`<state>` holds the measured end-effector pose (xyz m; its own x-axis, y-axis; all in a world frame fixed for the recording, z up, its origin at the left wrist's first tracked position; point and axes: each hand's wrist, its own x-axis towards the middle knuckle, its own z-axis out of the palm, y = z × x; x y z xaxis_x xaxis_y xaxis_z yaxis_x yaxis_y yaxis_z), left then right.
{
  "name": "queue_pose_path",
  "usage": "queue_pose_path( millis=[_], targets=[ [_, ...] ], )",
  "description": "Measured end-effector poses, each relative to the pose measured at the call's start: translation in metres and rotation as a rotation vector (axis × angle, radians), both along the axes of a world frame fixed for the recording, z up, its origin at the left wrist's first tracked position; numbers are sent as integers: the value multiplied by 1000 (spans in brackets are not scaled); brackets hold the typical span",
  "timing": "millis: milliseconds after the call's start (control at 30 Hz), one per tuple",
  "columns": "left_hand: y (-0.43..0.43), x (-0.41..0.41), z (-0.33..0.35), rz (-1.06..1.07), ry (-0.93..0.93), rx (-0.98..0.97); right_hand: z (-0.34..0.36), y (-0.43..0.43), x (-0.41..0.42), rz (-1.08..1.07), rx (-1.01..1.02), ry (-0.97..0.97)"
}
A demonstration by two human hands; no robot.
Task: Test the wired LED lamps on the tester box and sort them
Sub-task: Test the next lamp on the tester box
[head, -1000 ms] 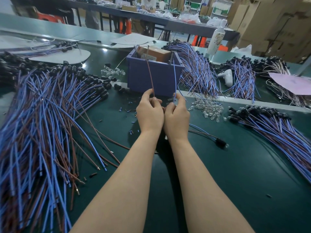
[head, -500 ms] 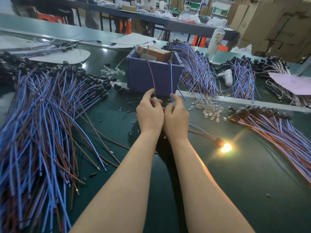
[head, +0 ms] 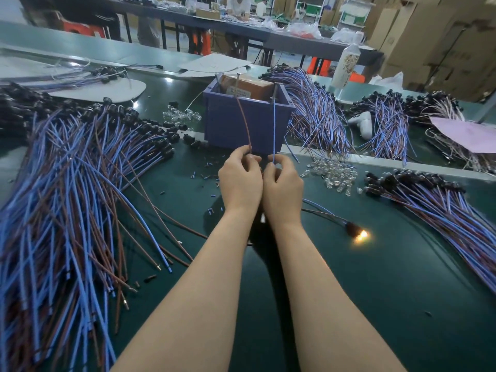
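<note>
A purple tester box (head: 247,122) stands on the green table (head: 402,277), with two metal pins at its top rim. My left hand (head: 240,178) pinches a brown wire (head: 245,122) whose tip reaches one pin. My right hand (head: 283,183) pinches a blue wire (head: 274,130) that runs up to the other pin. Both wires belong to one lamp (head: 358,232), which lies on the table right of my right forearm and glows orange. The two hands touch side by side just in front of the box.
A big heap of blue and brown wired lamps (head: 67,197) fills the left side. A smaller pile (head: 442,208) lies at the right, and more bundles (head: 316,114) behind the box. Clear loose bulbs (head: 332,170) sit right of the box. A bottle (head: 346,63) stands behind.
One second ago the lamp was dark. Half a second ago it lit up brightly as the wire tips met the pins; it still glows now, a little dimmer. My hands have barely moved.
</note>
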<state>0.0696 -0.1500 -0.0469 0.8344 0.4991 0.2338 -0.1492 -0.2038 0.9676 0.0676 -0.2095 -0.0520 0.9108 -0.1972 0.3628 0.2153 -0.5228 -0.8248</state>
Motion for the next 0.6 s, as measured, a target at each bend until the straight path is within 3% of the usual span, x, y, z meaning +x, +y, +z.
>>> queue_pose_path(
  millis=[167, 300, 433, 500, 600],
  targets=[
    [4, -6, 22, -177, -2, -48, 18, -3, -15, 118, -3, -22],
    [-6, -14, 56, -298, -72, 30, 45, -21, -26, 203, -63, -59],
    [-39, -26, 97, -432, -215, 197, 74, -58, -36, 47, -113, -212],
    [-62, -36, 111, -464, -292, 252, 88, -79, -43, -61, 30, -316],
    [-96, -44, 108, -322, -266, 286, 103, -114, -50, -269, 450, -447]
  ],
)
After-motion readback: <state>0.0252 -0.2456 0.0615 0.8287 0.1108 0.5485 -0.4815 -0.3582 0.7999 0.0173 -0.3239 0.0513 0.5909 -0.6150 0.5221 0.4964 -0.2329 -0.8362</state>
